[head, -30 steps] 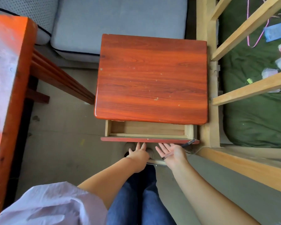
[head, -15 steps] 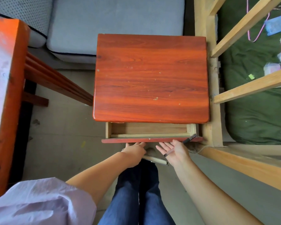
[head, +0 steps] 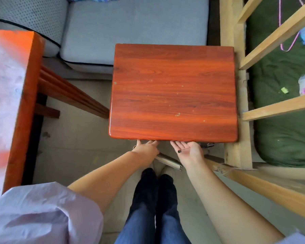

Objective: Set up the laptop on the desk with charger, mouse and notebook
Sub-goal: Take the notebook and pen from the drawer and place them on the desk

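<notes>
The drawer was sticking out a moment ago, and now I cannot see it; it is shut under the red counter (head: pixel 173 92). My left hand (head: pixel 146 149) is at the near edge of the counter, toward its left corner. Its fingers (head: pixel 152 142) are flat and close together, and their tips go under the edge. My right hand (head: pixel 188 152) is just beside it, palm up, at the same near edge. Its fingers (head: pixel 178 144) lie straight and a little apart. A thin dark thing lies across that palm, but I cannot tell what it is. A flat notebook (head: pixel 168 162) shows below and between my two hands, down by my feet. I cannot tell if a hand holds it. The top of the counter has only small spots on it. A grey sofa (head: pixel 134 29) sits past the far edge. A wooden bed frame (head: pixel 236 106) stands by the right edge.
</notes>
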